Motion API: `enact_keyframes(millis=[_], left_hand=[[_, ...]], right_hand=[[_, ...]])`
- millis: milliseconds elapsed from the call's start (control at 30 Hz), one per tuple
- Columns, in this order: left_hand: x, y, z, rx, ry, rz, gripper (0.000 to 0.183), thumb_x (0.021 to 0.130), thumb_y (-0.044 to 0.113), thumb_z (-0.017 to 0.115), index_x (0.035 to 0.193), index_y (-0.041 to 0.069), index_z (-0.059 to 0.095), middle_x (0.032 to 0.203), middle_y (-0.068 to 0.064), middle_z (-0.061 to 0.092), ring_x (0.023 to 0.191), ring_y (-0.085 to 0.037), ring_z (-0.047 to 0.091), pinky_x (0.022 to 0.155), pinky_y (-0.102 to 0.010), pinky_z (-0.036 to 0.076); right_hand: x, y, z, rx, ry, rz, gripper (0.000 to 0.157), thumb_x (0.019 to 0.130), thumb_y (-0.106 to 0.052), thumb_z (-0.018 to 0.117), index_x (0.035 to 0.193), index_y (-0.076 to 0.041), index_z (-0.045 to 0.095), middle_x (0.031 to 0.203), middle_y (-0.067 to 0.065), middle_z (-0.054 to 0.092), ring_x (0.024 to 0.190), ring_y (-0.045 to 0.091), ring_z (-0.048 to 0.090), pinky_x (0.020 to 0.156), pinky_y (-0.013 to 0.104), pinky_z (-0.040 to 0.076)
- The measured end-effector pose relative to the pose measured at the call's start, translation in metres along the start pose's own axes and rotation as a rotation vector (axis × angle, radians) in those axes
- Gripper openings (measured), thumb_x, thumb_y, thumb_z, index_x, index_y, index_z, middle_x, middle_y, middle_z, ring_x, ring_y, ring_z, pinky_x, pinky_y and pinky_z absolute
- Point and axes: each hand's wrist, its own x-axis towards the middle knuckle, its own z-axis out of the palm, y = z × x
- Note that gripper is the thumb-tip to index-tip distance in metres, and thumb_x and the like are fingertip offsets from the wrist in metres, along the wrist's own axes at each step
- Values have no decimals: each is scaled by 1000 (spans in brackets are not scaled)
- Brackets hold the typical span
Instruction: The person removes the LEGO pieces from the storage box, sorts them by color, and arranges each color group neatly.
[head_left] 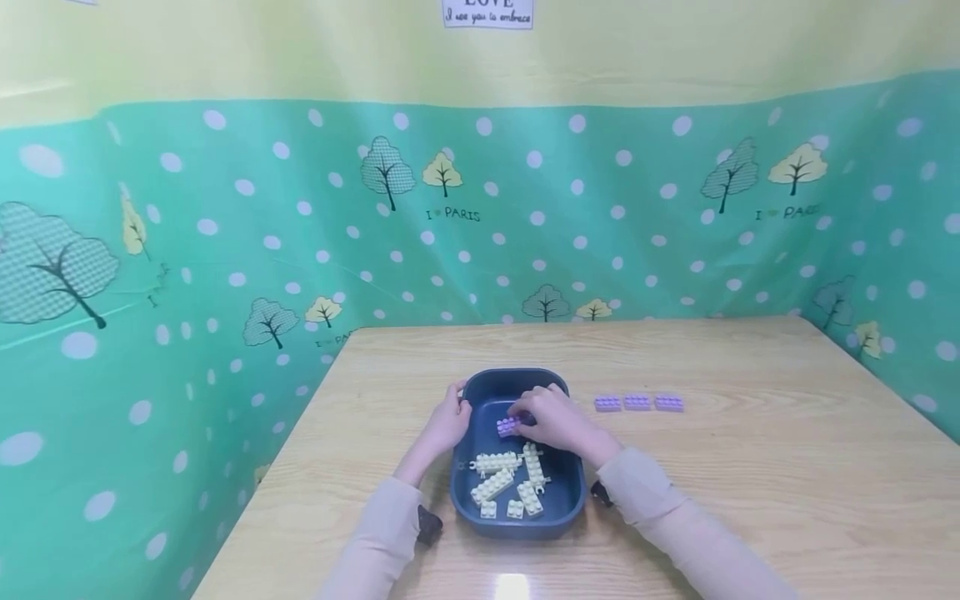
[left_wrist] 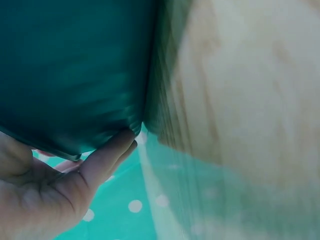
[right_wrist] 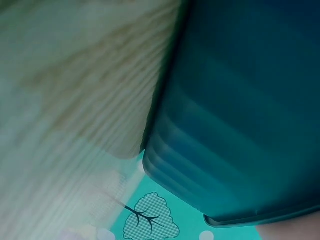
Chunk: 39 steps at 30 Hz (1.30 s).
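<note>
Fingers bent, a person's right hand [head_left: 553, 419] pinches a studded purple brick [head_left: 507, 427] inside a dark blue container [head_left: 517, 528]; whether the brick touches the container's floor cannot be told. The left hand [head_left: 448, 419] grips the container's far left side, thumb at the rim and fingers against the outer wall – a hold also seen in the left wrist view. The right wrist view shows mostly the container's outer wall, with the right hand's fingers out of sight.

Nearer the person in the container lie pale yellow-green building pieces [head_left: 492, 487], some long with small side clips, others short and square, lying at various angles. To the right of the container, three more purple bricks [head_left: 637, 402] sit side by side in a row on the wood-grain surface [head_left: 750, 467]. Light-coloured sleeves [head_left: 375, 533] cover both forearms.

Beyond the surface hangs a green-and-yellow cloth [head_left: 450, 292] with white dots and printed trees, its lettering reading "I" and "PARIS" with a small heart between. A white sign [head_left: 487, 17] at the top – partly cut off – reads "LOVE" and "I see you to embrace."
</note>
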Motion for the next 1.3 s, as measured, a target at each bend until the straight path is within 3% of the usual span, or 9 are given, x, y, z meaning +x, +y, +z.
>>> enact_keyframes(millis=[400,800,1033,1300], left_hand=[[5,-4,-1,-37,26,13,36,98,10,38,132,-4,40,114,-29,60,101,-38,61,83,-44,51],[8,-4,0,-42,54,7,39,98,11,37,131,-10,39,116,-30,59,103,-39,60,85,-45,51],[14,-3,4,-1,82,-18,37,98,13,37,126,-10,45,116,-27,59,102,-36,59,86,-44,49],[19,-3,9,-18,95,-56,36,99,16,38,122,-9,49,115,-27,60,105,-38,58,89,-46,48]], right_hand=[[0,0,-3,9,173,-51,22,78,-30,74,96,-18,71,92,-3,70,87,14,57,85,36,40],[-15,22,-29,91,312,-13,27,76,-19,76,99,-7,70,94,6,72,88,20,66,87,41,48],[-38,47,-48,134,329,100,25,79,-19,74,100,-6,70,97,9,71,91,25,65,80,42,53],[-67,79,-74,142,267,262,29,84,-22,69,108,-7,68,107,13,69,101,32,62,88,49,48]])
